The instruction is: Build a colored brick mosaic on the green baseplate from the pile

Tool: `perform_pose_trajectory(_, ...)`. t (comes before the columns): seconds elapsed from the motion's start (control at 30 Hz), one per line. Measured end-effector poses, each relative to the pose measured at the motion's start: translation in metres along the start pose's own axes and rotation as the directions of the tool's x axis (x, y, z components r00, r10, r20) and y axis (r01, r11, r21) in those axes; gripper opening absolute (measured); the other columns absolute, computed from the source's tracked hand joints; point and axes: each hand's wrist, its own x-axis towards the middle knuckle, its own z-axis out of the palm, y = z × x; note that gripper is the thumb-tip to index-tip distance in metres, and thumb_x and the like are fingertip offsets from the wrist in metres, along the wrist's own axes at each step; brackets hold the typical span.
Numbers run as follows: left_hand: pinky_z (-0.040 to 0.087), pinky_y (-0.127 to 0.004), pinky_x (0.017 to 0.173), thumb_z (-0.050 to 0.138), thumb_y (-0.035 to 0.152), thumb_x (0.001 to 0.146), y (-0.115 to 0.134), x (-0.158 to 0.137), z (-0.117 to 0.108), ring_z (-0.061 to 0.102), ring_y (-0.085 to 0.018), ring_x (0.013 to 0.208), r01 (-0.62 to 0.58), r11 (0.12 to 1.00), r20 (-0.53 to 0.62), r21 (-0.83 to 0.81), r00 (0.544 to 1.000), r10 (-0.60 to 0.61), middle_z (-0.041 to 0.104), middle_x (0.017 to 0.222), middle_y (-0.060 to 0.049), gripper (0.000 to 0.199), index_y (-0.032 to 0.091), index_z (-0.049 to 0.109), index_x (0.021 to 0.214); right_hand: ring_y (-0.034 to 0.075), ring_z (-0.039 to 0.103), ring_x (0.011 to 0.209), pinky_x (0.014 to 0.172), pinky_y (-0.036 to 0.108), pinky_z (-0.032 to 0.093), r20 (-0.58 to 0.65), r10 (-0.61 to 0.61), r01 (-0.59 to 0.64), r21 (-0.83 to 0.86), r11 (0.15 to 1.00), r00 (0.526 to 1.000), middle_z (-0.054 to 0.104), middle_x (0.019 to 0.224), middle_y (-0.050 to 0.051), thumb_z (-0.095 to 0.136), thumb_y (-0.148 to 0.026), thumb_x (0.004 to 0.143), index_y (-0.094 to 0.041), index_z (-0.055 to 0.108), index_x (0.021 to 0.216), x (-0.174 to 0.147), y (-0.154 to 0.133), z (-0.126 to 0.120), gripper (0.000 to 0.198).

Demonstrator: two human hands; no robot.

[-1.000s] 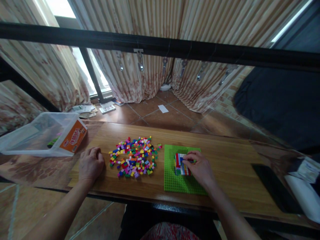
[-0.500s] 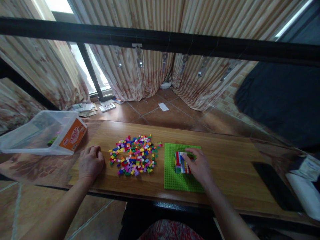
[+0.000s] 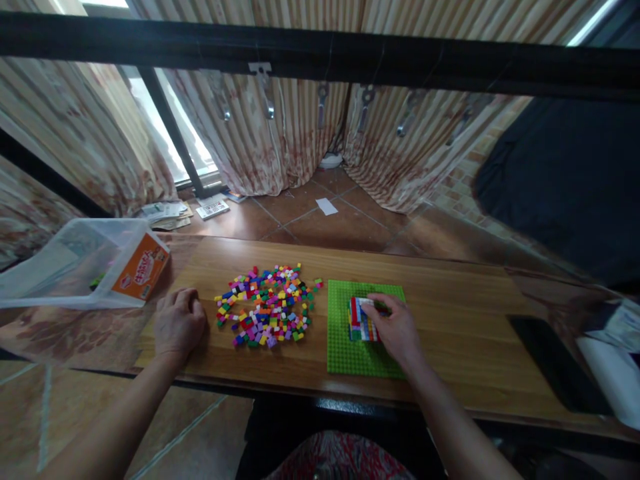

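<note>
A small block of stacked building bricks (image 3: 357, 319), in red, white, blue and other colours, stands on a green studded baseplate (image 3: 340, 353). My right hand (image 3: 396, 325) is closed at its right side, thumb and fingers curled over its top; a small piece between the fingertips cannot be made out. Left of the plate spreads a loose pile of small coloured bricks (image 3: 270, 310). Beside that pile my left hand (image 3: 179, 323) rests on the wooden table top, its fingers curled in and nothing seen in them.
At the far left stands a clear plastic bin (image 3: 85, 267) with an orange label. A dark flat panel (image 3: 555, 363) lies at the table's right end, near a white object (image 3: 607, 380). A dark horizontal bar (image 3: 320, 53) crosses in front of the curtains. Papers (image 3: 167, 215) lie on the floor.
The view has tilted down slightly, so the dark bar sits higher. My right hand stays at the brick structure with hardly any shift, and my left hand still rests on the table.
</note>
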Motion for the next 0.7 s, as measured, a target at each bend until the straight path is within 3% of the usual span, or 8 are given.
perform_pose_trajectory(0.3,0.043,-0.040,0.093,0.039,0.027,0.084,0.003,0.000,-0.006,0.054,-0.029,0.101,0.009,1.000,0.012,-0.017,1.000,-0.009,0.063,0.108,-0.013,0.032,0.015,0.062,0.102,0.024,0.061,0.095,0.088,0.041,0.045,0.023,0.060,-0.062,0.134,0.989,0.998,0.069,0.102,0.008,0.060,-0.051,0.078,-0.021,0.070,0.097,0.001,0.000,-0.004,0.037)
perform_pose_trajectory(0.5,0.041,-0.039,0.093,0.041,0.024,0.083,0.002,0.000,-0.003,0.054,-0.027,0.100,0.013,0.999,0.007,-0.035,1.000,-0.013,0.063,0.105,-0.010,0.028,0.019,0.062,0.101,0.024,0.064,0.088,0.079,0.040,0.049,-0.148,0.168,-0.128,0.249,0.960,0.975,0.070,0.101,0.010,0.053,-0.051,0.083,-0.019,0.069,0.100,-0.005,-0.010,-0.020,0.040)
perform_pose_trajectory(0.7,0.041,-0.039,0.093,0.042,0.023,0.083,0.006,-0.001,-0.008,0.053,-0.027,0.101,0.034,0.998,0.019,-0.054,0.999,-0.033,0.063,0.105,-0.011,0.028,0.019,0.062,0.101,0.023,0.063,0.091,0.084,0.041,0.047,-0.109,-0.034,0.052,0.158,0.986,0.993,0.069,0.099,0.007,0.053,-0.045,0.085,-0.022,0.069,0.095,-0.023,-0.051,-0.016,0.030)
